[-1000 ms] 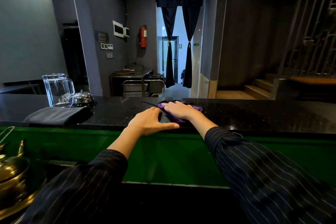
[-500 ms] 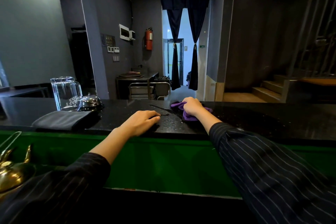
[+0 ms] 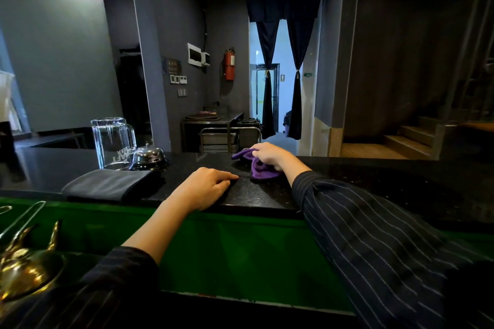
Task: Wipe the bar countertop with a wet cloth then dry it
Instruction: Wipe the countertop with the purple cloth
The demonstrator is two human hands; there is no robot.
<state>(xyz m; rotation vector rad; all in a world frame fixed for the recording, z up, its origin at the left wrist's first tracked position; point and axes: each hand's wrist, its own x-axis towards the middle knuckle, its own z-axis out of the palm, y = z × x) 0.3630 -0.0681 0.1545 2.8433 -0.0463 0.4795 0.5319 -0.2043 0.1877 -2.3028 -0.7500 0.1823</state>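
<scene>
A black speckled bar countertop (image 3: 374,181) runs across the view above a green front panel. My right hand (image 3: 270,155) grips a bunched purple cloth (image 3: 260,169) at the far side of the counter, near its back edge. My left hand (image 3: 205,187) rests on the counter's near edge, palm down, fingers loosely curved and holding nothing. The counter surface between the two hands looks wet and beaded. A folded dark grey cloth (image 3: 109,184) lies on the counter to the left.
A glass beer pitcher (image 3: 113,141) and a chrome call bell (image 3: 148,155) stand on the counter at the left. Brass utensils (image 3: 26,267) sit below at the lower left. Beyond the counter are a steel cart (image 3: 230,136), a curtained doorway and stairs (image 3: 406,139).
My right hand has bunched the purple cloth and slid it away toward the counter's back edge. My left hand has stayed resting on the near edge, its fingers curling slightly. The view has shifted.
</scene>
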